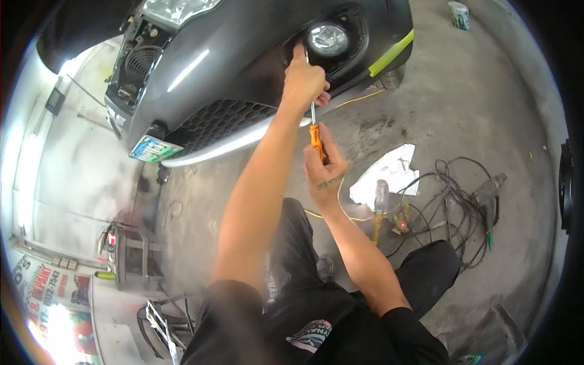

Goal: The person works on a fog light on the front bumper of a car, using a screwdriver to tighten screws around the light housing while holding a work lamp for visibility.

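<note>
An orange-handled screwdriver (316, 139) is gripped in my right hand (325, 167), its long metal shaft pointing up into the recess beside a round fog lamp (328, 40). Higher on the shaft is my left hand (302, 79), its lower fingers curled about the metal. The left index finger stretches up and touches the dark recess at the lamp's left edge. My fingers hide part of the shaft, and I cannot make out its tip. The lamp sits in a dark grey car bumper (237, 67) with a honeycomb grille (222, 125) lower down.
Right of my arms, a white sheet (389, 176), a hammer-like tool (381, 198), tangled black cables (453, 194) and a yellow cord lie on the concrete floor. Green tape (392, 55) marks the bumper's corner. A can (459, 15) stands far right; a dark cart (137, 258) stands left.
</note>
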The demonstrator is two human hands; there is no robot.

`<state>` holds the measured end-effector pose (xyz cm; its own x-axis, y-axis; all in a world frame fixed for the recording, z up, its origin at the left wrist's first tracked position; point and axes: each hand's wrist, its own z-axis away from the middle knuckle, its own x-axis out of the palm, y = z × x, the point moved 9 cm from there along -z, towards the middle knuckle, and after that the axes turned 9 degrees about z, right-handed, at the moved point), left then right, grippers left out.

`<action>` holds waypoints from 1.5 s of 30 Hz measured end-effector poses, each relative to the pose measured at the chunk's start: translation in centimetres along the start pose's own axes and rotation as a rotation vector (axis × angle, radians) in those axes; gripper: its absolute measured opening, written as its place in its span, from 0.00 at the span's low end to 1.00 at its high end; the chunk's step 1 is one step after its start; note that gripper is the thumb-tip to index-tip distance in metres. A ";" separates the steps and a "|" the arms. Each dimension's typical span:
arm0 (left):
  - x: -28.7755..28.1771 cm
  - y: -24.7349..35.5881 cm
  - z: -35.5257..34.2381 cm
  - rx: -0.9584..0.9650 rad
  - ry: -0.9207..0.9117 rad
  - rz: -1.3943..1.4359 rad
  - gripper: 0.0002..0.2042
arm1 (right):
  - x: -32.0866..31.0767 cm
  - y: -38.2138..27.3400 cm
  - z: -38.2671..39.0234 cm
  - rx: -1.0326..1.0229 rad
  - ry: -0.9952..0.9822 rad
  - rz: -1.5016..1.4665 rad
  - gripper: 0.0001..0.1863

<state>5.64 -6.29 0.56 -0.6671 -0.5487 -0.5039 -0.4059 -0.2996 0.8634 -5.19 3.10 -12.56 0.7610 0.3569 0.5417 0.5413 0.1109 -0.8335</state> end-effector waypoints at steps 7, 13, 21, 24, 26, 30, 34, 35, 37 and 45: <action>0.4 -1.9 1.5 0.212 -0.109 0.135 0.34 | -0.5 -1.4 0.5 -0.132 0.033 0.208 0.26; -0.1 -3.9 2.9 0.184 -0.254 0.138 0.30 | 0.3 -2.7 0.8 -0.185 0.078 0.330 0.29; -0.2 -4.0 3.1 0.348 -0.299 0.171 0.27 | 0.3 -3.5 1.1 -0.418 0.190 0.641 0.28; -0.5 -6.0 2.5 0.257 -0.314 0.426 0.28 | 0.5 -3.5 1.4 -0.312 0.182 0.675 0.27; -0.6 -6.1 2.2 0.255 -0.348 0.464 0.26 | 0.7 -3.2 1.6 -0.297 0.197 0.673 0.26; -0.5 -5.9 2.3 0.271 -0.391 0.440 0.27 | 0.9 -3.0 1.8 -0.351 0.262 0.626 0.26; -0.8 -6.2 2.1 0.246 -0.410 0.462 0.28 | 1.6 -3.0 1.7 -0.225 0.158 0.546 0.27; -0.7 -6.2 2.1 0.251 -0.411 0.462 0.28 | 1.5 -3.1 1.7 -0.232 0.179 0.511 0.27; -0.7 -6.2 2.1 0.261 -0.411 0.461 0.28 | 1.5 -3.1 1.6 -0.246 0.219 0.439 0.27; -0.8 -6.9 1.9 0.242 -0.424 0.570 0.26 | 2.3 -1.8 1.7 -0.181 0.254 0.303 0.27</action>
<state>7.75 -2.28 -5.02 -0.9786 -0.2055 0.0122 -0.0187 0.1478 0.9888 -5.06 5.30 -9.98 0.9467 0.1058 0.3041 0.3167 -0.1360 -0.9387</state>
